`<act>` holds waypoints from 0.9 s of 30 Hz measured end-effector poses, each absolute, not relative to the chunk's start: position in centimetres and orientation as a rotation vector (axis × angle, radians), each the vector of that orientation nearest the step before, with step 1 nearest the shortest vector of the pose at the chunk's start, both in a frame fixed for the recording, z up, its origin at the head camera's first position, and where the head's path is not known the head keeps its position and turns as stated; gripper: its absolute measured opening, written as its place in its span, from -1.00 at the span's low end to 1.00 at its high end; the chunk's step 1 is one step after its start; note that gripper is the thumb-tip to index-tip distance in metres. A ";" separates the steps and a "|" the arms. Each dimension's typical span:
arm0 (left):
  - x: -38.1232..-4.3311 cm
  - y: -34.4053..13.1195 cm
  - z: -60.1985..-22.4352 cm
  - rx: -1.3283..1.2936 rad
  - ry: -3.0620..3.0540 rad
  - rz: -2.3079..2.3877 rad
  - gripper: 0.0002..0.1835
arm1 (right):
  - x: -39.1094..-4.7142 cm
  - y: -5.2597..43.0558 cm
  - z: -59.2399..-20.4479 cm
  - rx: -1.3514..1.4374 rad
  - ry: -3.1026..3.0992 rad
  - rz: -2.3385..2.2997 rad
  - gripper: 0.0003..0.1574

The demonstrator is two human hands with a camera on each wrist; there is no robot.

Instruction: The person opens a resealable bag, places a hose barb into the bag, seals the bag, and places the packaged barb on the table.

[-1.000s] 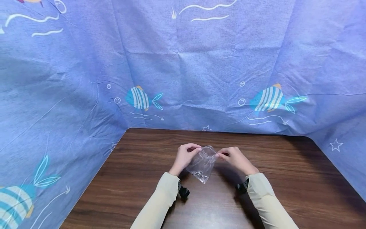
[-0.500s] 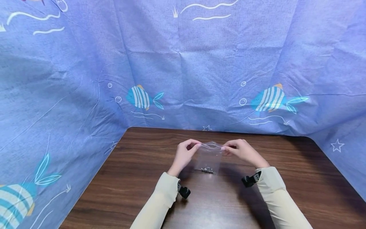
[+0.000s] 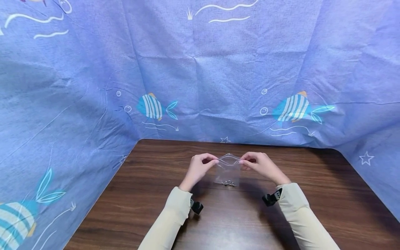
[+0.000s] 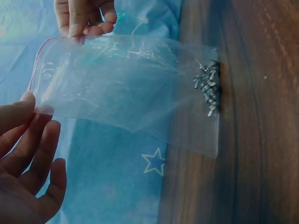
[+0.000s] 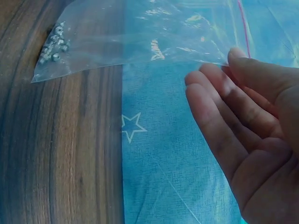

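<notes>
A clear zip-lock bag (image 3: 227, 173) hangs between the two hands, its mouth spread apart at the top. Small silvery screws (image 4: 210, 87) lie gathered along its bottom edge; their exact type is hard to make out. My left hand (image 3: 198, 168) pinches the left corner of the mouth between thumb and fingertips. At the opposite corner, my right hand (image 3: 262, 167) pinches the rim the same way. A reddish line runs along the bag's mouth in both wrist views. In the right wrist view the screws (image 5: 55, 45) show through the film.
Beneath the hands is a dark wood-grain table (image 3: 150, 194) with rounded far corners. A blue cloth (image 3: 200, 80) printed with fish and stars hangs behind it and along the sides. Each wrist wears a black camera, the left wrist camera (image 3: 197, 207) and the right wrist camera (image 3: 269, 199).
The bag was slanted and crumpled a second ago; now it hangs straight with its mouth parted wider. My right hand has shifted right and up, and both hands keep their pinch.
</notes>
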State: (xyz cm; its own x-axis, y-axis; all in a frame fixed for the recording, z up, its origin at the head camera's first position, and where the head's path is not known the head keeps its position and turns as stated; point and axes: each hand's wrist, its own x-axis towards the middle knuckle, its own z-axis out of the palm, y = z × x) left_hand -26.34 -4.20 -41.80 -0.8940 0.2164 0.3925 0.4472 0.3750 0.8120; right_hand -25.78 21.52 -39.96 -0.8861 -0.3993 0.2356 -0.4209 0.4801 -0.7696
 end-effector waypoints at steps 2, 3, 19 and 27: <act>-26.5 -4.2 -41.7 -0.597 -2.422 -1.515 -0.89 | -25.7 21.4 -40.0 0.740 -2.671 1.387 -0.81; -26.6 -4.2 -41.8 -0.597 -2.429 -1.503 -0.89 | -25.7 21.3 -40.0 0.736 -2.668 1.374 -0.81; -26.8 -4.0 -41.8 -0.609 -2.428 -1.405 -0.89 | -25.3 20.8 -40.3 0.665 -2.636 1.254 -0.86; -26.7 -3.7 -42.3 -0.658 -2.402 -1.362 -0.92 | -25.3 20.7 -40.7 0.714 -2.624 1.166 -0.89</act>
State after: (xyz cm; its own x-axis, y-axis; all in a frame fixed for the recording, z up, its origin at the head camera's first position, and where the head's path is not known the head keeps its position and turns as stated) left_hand -26.69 -3.67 -42.28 -0.8493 0.2404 0.4700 0.5267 0.4451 0.7242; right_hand -25.28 20.66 -40.66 -0.8677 -0.3530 0.3499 -0.4963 0.5765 -0.6491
